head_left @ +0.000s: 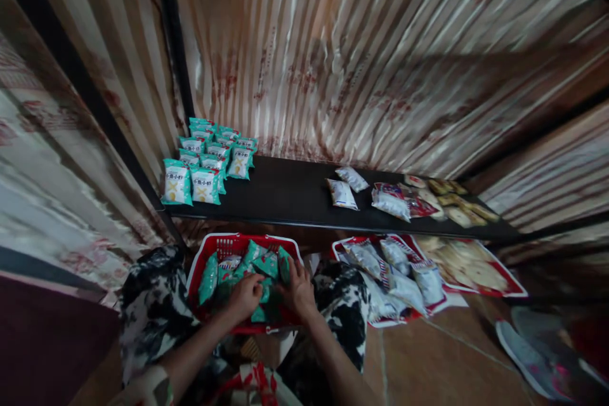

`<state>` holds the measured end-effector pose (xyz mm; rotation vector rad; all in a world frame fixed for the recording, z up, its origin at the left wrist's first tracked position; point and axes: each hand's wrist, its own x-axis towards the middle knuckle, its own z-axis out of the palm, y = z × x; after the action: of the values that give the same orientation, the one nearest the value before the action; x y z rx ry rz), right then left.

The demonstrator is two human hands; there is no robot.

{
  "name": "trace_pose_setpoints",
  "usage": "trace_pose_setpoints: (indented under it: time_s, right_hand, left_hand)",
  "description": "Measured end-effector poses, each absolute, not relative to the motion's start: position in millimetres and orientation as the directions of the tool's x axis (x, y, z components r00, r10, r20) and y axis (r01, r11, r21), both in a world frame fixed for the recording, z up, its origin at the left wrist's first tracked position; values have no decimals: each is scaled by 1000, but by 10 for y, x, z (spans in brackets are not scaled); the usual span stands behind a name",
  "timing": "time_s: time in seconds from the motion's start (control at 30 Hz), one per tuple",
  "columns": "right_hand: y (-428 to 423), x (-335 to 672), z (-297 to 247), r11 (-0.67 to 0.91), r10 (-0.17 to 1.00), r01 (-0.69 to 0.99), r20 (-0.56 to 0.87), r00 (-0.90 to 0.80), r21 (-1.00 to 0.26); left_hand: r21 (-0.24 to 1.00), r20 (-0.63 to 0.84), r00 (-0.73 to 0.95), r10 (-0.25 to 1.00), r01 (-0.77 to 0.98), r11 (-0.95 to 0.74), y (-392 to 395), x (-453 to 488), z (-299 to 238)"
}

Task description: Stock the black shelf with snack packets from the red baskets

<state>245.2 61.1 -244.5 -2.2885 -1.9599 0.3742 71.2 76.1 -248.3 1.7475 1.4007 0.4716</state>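
Note:
A red basket with a white rim (209,242) stands between the knees and holds several teal snack bags (257,254). My left hand (246,297) is inside it, its fingers curled in at a teal bag (265,290) near the basket's middle. At the basket's right side is my right hand (299,288), fingers stretched out and apart, beside an upright teal bag (284,264). Its fingertips touch or nearly touch that bag. The undersides of both hands are hidden.
A black shelf (285,193) bears rows of teal-and-white snack bags (206,185) at left, white bags (342,194) mid-right, and flat yellowish packs (459,216) farther right. Below are a red basket of silvery bags (399,288) and a red tray of pale packs (476,269). A shoe (528,358) shows at right.

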Motion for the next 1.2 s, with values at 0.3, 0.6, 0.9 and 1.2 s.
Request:
trace_pose_setpoints:
  time_s: [0.3,0.6,0.9,1.2]
  right_hand:
    - [586,2460,-2284,-89,996,978,-17,87,-190]
    - [607,2277,-1683,267,964,904,88,-252,-335]
    - [739,2203,-1387,378,922,761,144,-359,-527]
    - [935,2169,-1429,116,993,439,110,-38,-891]
  left_hand:
    - [789,-158,343,926,607,-91,702,988,-2369]
    - [704,107,340,934,638,-313,820,869,-2189]
    - [742,178,259,949,598,-302,895,571,-2199]
    - [871,-77,156,985,491,-9,1039,480,-1824]
